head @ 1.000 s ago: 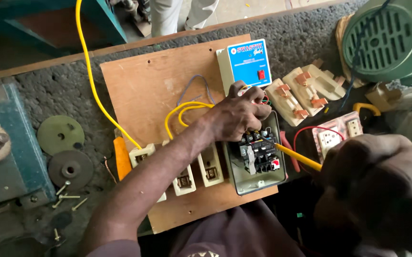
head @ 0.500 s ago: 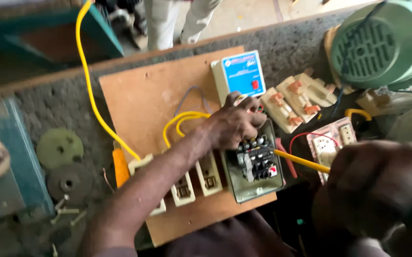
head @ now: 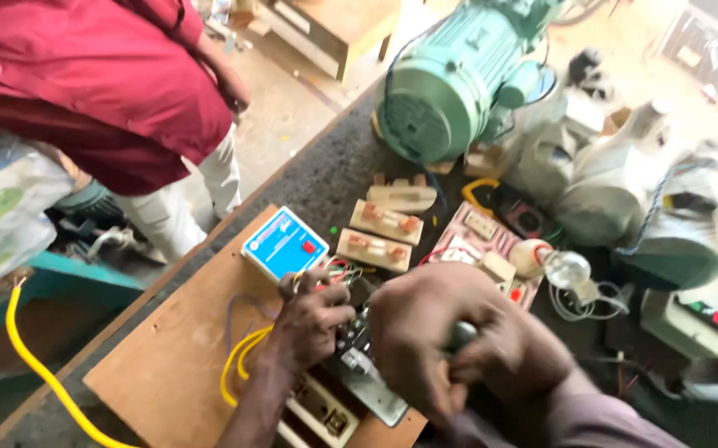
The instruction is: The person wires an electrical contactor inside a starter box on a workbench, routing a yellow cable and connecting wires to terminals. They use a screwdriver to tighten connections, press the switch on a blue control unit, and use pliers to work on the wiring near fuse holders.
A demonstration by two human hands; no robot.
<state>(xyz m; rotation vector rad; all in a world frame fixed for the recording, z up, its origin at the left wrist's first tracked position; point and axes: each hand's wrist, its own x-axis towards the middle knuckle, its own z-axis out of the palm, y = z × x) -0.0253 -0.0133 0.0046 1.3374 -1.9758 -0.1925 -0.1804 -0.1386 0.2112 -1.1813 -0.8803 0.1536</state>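
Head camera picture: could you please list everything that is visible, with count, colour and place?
wooden board: one, light brown, lower left on the bench
control box: one, blue and white with a red button, at the board's top edge
fuse blocks: three, cream, right of the control box
contactor: one, black and grey, between the hands
yellow wires: a looped few, on the board
yellow cable: one, far left
motor: one, pale green, top centre
lamp bulb: one, clear, right of centre
other person: one, red shirt, top left
left hand: on the contactor
right hand: gripping a dark tool handle
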